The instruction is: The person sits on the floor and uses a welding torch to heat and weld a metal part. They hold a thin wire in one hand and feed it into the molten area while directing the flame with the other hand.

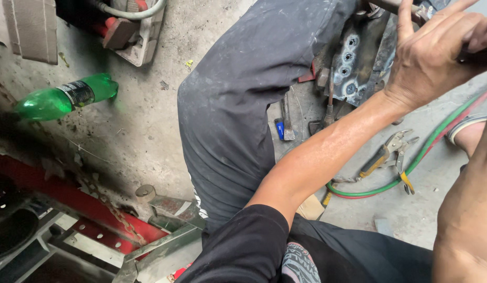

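While my left hand (432, 57) closed around a thin metal rod (398, 6) above the welded plate (358, 57), my right hand stayed unseen; steadiness seemed needed next.

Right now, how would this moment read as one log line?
left hand: raised beside welded metal plate | right hand: hidden | floor: locking pliers, hoses, green bottle

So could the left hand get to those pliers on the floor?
Probably yes. The left hand is raised by the metal plate, and the pliers lie on bare floor below the forearm beside the green hose, with nothing covering them.
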